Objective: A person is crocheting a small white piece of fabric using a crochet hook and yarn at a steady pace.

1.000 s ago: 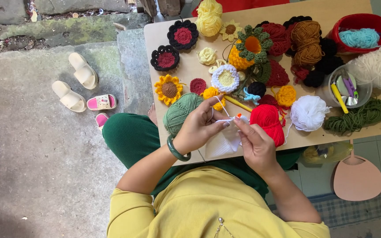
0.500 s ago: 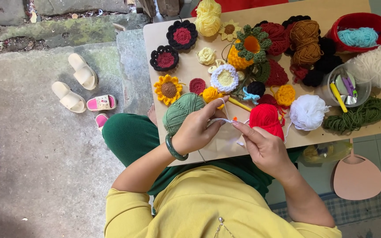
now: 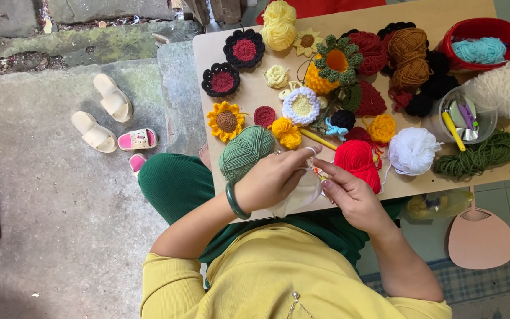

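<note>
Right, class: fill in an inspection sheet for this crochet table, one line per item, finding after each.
Surface: wooden table, crowded.
Job's things: white crochet piece, held at the near edge.
Clutter: green yarn ball, red yarn ball, sunflower, tub of tools, red bowl.
Grippers: left hand and right hand both on the piece.
Cables: nothing seen.
Surroundings: sandals on concrete, pink fan.
</note>
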